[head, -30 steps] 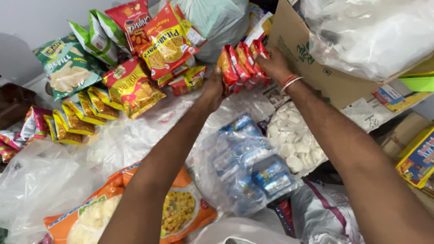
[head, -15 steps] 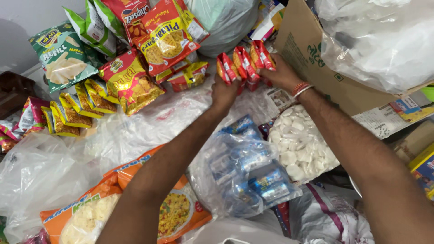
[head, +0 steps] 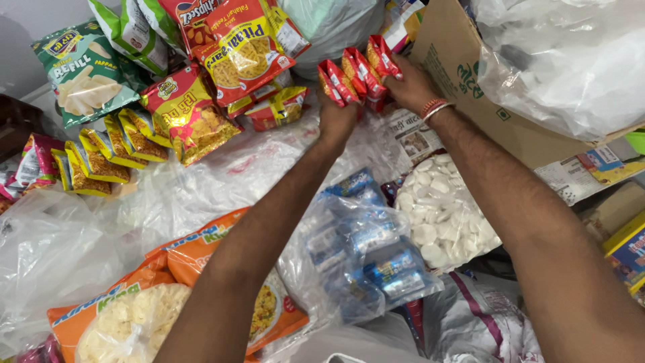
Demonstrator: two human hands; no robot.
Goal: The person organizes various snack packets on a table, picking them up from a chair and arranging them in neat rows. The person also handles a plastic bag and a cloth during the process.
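Both hands (head: pixel 338 121) (head: pixel 411 86) grip red sachets (head: pixel 356 74) beside carton (head: pixel 470 81).

**A surface buried under plastic and paper**

We see little of the room itself. A plain pale wall (head: pixel 40 20) shows at the upper left, lit softly and evenly, with a faint shadow across it. Below it, at the left edge, sits a dark brown piece of furniture (head: pixel 17 121). We cannot make out the supporting surface: crumpled clear plastic sheeting (head: pixel 201 181) covers it, and a sheet of newspaper (head: pixel 416 138) lies flat further back.
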